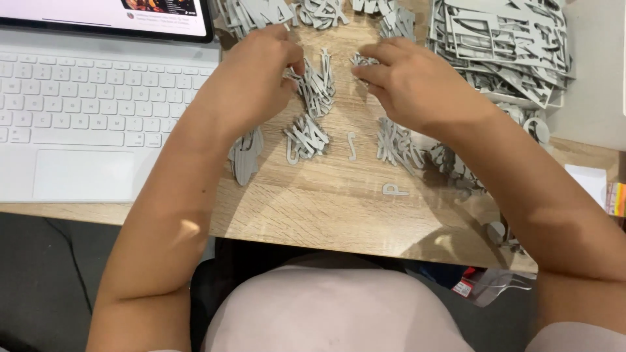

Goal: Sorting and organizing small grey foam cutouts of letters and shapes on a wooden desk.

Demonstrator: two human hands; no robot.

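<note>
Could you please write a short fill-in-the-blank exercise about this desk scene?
1. Both hands, left hand and right hand, sort small cut-out letters coloured ____.
2. The letters lie on a ____ desk.
3. At the left of the desk sits a white ____.
4. The stack of punched-out frames lies beyond the ____ hand.

Missing words: grey; wooden; keyboard; right

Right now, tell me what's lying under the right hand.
The right hand covers part of a pile of grey cut-out letters on the wooden desk. Its fingertips pinch a few grey pieces. What lies beneath the palm is hidden.
</note>
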